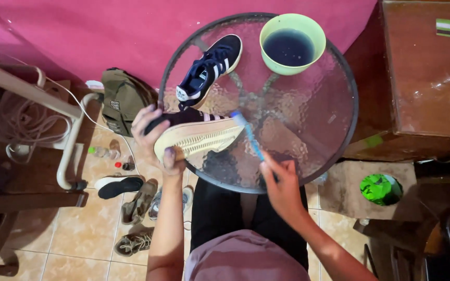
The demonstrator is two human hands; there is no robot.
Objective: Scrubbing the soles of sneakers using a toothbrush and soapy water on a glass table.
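- The left hand (pixel 154 138), at centre left of the frame, grips a dark navy sneaker with white side stripes and a cream rubber sole (pixel 199 136); the fingers wrap over the heel and the thumb presses on the sole.
- This sneaker is turned on its side with the ribbed sole facing up, its toe pointing toward the middle of the frame, over the left edge of the round, dark-rimmed, textured glass worktop (pixel 308 119).
- The right hand (pixel 282 187), at lower centre, holds a slim blue toothbrush with a pale head (pixel 248 134); the fingers are pinched closed around the lower end of its handle.
- The brush head touches the toe end of the sole.
- A second navy sneaker with white stripes (pixel 209 67) lies upright on the worktop at upper centre, just beside the held one.
- A lime-green plastic bowl of dark liquid (pixel 292 42) sits at the top rim of the worktop, near the second sneaker but apart from it.
- On the tiled floor (pixel 74 250) at lower left lie several loose shoes (pixel 131 208), and above them an olive-green bag (pixel 123 99).
- A brown wooden cabinet (pixel 423 78) fills the upper right, and a crumpled green object (pixel 381 188) lies at lower right.
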